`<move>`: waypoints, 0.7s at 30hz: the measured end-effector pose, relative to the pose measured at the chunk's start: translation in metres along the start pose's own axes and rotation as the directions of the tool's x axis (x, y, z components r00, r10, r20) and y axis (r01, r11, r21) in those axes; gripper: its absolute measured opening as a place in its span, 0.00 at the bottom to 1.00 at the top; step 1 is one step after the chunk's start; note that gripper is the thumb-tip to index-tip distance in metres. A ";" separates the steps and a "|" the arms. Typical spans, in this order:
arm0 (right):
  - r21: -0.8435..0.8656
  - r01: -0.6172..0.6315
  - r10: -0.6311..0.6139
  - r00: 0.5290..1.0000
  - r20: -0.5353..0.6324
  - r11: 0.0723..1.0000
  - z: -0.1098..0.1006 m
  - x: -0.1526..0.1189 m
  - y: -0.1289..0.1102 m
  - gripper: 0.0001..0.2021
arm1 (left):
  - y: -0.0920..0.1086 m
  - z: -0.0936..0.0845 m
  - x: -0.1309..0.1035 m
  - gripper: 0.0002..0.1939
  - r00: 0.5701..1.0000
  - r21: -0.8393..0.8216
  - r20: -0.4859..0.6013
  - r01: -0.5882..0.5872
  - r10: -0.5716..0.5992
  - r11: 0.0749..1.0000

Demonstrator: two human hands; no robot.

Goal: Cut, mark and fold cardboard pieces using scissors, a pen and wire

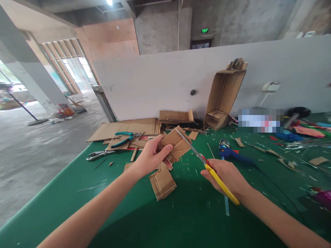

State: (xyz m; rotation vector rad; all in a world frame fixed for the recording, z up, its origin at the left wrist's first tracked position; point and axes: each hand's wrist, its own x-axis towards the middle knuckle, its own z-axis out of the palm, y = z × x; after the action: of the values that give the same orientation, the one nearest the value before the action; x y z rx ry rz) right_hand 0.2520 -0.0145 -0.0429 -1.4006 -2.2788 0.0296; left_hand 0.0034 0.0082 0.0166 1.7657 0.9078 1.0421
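Note:
My left hand [156, 151] grips a piece of cardboard [178, 144], thumb on its face and fingers behind. In my right hand [227, 175] is a pair of scissors [219, 184] with yellow handles. Their blades point up and left and lie along the upper right edge of the cardboard; whether they bite into it I cannot tell. Below my left hand, a folded cardboard piece [162, 182] rests on the green table [124, 213]. Teal-handled pliers [125, 137] lie on cardboard scraps left of my left hand.
Metal pliers [99, 155] lie near the table's left edge. A blue glue gun [232, 155] and its cord are to the right. A tall open cardboard box [223, 93] leans against the white partition [160, 82]. Scraps and strips litter the far and right sides.

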 end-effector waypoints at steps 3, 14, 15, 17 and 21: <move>0.028 -0.025 0.024 0.998 0.053 0.999 -0.001 0.000 0.001 0.16 | 0.000 0.002 0.000 0.13 1.000 0.000 0.013 0.008 -0.008 1.000; 0.084 -0.044 0.037 0.995 0.089 0.996 -0.012 -0.001 -0.012 0.16 | 0.003 0.011 -0.002 0.12 0.997 -0.027 0.054 0.057 -0.055 0.998; 0.067 -0.032 0.027 0.997 0.069 0.997 -0.011 -0.002 -0.012 0.17 | 0.003 0.012 -0.002 0.12 0.997 -0.036 0.053 0.060 -0.058 0.998; 0.044 0.007 -0.008 1.000 0.024 0.999 -0.008 -0.002 -0.010 0.19 | 0.002 0.012 -0.001 0.13 0.996 -0.061 0.056 0.069 -0.066 0.996; -0.001 0.067 -0.067 0.996 -0.053 0.998 -0.003 -0.001 -0.005 0.24 | 0.003 0.014 -0.003 0.13 0.995 -0.089 0.065 0.086 -0.080 0.992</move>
State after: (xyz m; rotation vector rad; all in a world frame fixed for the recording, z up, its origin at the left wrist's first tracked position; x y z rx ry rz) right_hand 0.2493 -0.0185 -0.0395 -1.3082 -2.2799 -0.0283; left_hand 0.0154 0.0002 0.0147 1.6612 0.8745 0.9555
